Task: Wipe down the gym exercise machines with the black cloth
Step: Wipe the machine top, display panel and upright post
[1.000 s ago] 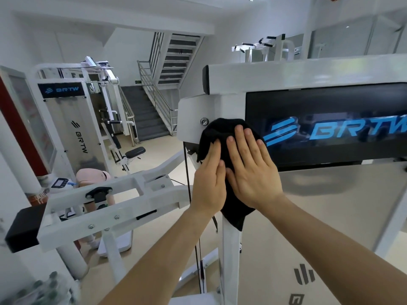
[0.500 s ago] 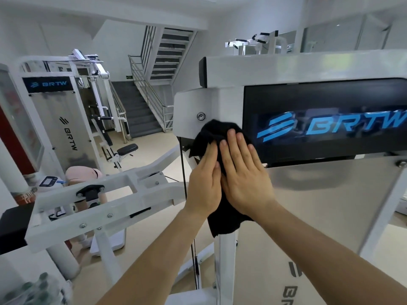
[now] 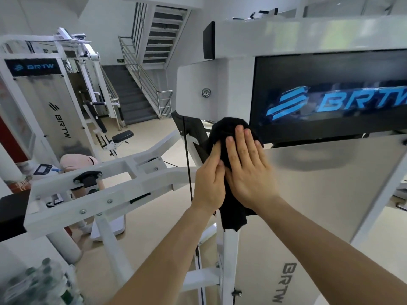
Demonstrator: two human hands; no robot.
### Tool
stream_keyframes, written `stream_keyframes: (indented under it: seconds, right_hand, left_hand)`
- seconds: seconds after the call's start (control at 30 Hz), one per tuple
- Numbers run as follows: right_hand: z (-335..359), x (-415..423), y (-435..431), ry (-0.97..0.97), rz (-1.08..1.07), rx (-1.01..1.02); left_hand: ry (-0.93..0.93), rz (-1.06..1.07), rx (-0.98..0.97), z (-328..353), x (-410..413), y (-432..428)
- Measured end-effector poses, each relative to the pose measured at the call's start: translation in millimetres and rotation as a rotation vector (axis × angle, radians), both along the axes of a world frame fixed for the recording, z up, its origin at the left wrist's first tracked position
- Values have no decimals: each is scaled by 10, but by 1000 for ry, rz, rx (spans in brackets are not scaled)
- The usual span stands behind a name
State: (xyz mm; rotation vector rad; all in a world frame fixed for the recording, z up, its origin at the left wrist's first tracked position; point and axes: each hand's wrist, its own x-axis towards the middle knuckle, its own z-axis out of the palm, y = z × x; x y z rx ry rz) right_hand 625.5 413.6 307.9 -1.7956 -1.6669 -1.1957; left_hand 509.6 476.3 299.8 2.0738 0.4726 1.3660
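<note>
Pressing black cloth [image 3: 228, 128] against the BRTW machine [image 3: 222, 75], left hand [image 3: 209, 183] and right hand [image 3: 246, 172] lie flat-fingered.

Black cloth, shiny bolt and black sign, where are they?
black cloth [image 3: 225, 128]: head view, its bunched top part.
shiny bolt [image 3: 206, 92]: head view, its round centre.
black sign [image 3: 330, 71]: head view, its plain upper area.

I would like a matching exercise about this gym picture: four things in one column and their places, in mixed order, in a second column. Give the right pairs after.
Things
1. black cloth
2. silver bolt
3. blue logo
4. staircase

Places
A. on the black panel, at the right
B. under the left hand and the right hand
C. far back, beyond the other machine
D. on the white plate, above the black cloth

Pairs: 1-B, 2-D, 3-A, 4-C
</note>
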Motion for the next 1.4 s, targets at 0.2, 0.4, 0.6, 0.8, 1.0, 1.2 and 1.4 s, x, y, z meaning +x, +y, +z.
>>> stream_keyframes:
  seconds: [0.2, 0.4, 0.6, 0.8, 1.0, 1.2, 1.4]
  right_hand:
    - [-241, 11, -41, -40, -37, 19]
    - [-12, 4, -9, -26, -36, 83]
    - [-244, -215, 132, 9, -40, 78]
    - [-668, -164, 133, 28, 0, 115]
    - [-832, -136, 59, 36, 9, 113]
    - [-320, -159, 228, 40, -51, 323]
    - [-473, -59, 350, -9, -105, 404]
  left_hand:
    - [-38, -114, -144, -215, -31, -27]
    - [-161, -176, -128, 126, 78, 0]
    - [-192, -215, -351, -159, 104, 103]
    - [-68, -267, -349, -300, -22, 162]
    - [-74, -270, -167, -238, -35, 176]
    - [-98, -227, -95, 88, 118, 361]
    - [-94, -314, -89, -173, 227, 408]
